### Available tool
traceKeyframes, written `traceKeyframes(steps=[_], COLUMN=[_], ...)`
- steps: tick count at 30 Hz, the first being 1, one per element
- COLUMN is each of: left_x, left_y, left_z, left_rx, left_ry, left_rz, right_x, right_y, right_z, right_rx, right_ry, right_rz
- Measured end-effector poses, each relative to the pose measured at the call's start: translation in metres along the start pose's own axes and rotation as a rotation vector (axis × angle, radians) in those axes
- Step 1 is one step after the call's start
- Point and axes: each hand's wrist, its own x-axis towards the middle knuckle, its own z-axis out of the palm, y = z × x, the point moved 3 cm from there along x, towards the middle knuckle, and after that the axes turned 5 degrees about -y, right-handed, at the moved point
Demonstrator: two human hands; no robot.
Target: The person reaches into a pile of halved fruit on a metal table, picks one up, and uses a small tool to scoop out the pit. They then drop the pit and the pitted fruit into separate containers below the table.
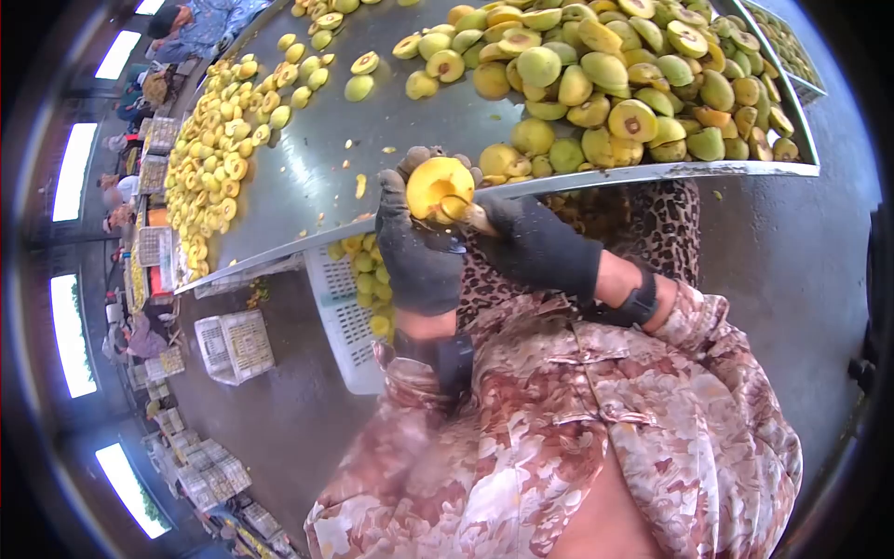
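Observation:
Both of my hands wear dark gloves and meet at the near edge of a metal table. A yellow fruit half with its cut, hollowed face turned up sits in my left hand, whose fingers wrap round it. My right hand is closed on the handle of a small coring tool. The tool's curved loop touches the fruit's hollow. Beyond my right hand lies a large heap of green and yellow fruit halves.
Another pile of yellow halves covers the table's left part. Below the edge stand a white crate holding fruit and another pale crate on the floor. Other people are at the far left. A leopard-print cloth hangs under the table edge.

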Motion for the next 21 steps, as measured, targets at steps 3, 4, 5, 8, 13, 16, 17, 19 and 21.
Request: traceKeyframes(steps=[3,4,5,8,13,16,17,19,21], left_x=[0.008,0.006,0.000,-0.008,-0.020,-0.029,-0.026,-0.025,-0.015], left_y=[-0.017,-0.016,-0.012,-0.008,-0.006,0.015,0.031,0.067,0.108], left_z=[0.001,0.013,0.025,0.048,0.063,0.043,0.018,-0.031,-0.083], left_rx=[-0.045,0.010,0.126,0.641,0.405,0.551,0.365,0.394,0.892], left_ry=[-0.011,-0.019,-0.066,-0.227,-0.376,-0.212,-0.181,-0.063,-0.016], left_rz=[-0.027,0.001,0.011,0.229,0.126,0.248,0.144,0.061,-0.017], right_x=[-0.003,-0.005,-0.010,-0.019,-0.036,-0.042,-0.052,-0.073,-0.064], right_y=[0.002,0.007,0.007,-0.018,-0.009,-0.001,0.008,0.030,0.028], right_z=[0.001,-0.002,-0.005,-0.021,-0.037,-0.036,-0.045,-0.056,-0.079], right_rx=[0.047,-0.046,0.003,0.123,0.086,-0.332,-0.665,-0.780,-0.694], right_ry=[0.043,0.015,0.001,-0.003,-0.323,-0.537,-0.838,-0.865,-0.735], right_rz=[0.089,-0.038,-0.017,-0.109,-0.094,0.009,0.223,0.264,0.226])
